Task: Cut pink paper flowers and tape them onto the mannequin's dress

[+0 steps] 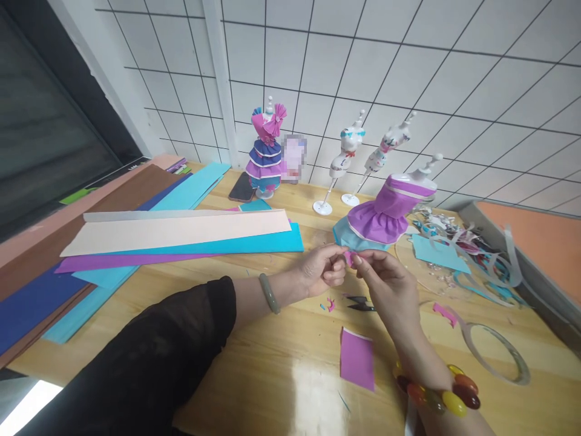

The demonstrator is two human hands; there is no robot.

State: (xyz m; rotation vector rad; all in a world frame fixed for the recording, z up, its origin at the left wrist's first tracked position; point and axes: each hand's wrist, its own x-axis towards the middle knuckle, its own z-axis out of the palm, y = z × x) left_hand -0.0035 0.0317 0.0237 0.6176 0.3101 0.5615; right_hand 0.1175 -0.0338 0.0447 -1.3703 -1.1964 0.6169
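A small pink paper piece (349, 258) is pinched between my two hands above the middle of the table. My left hand (323, 269) has its fingers curled, with thumb and forefinger on the piece's left side. From the right, my right hand (391, 284) grips it between thumb and fingertips. Under the hands lie black scissors (361, 303), partly covered by my right hand, and a few pink and blue scraps (330, 304). Nearer me rests a purple paper rectangle (357, 359). Just behind the hands stands a mini mannequin in a purple and light-blue paper dress (385, 209).
Long coloured paper sheets (181, 233) are stacked at the left. A dressed mannequin (265, 154) stands by a phone (242, 188); two bare mannequins (347, 151) stand near the tiled wall. At right are a tape loop (521, 363), paper offcuts (440, 253) and a grey-rimmed tray (503, 266).
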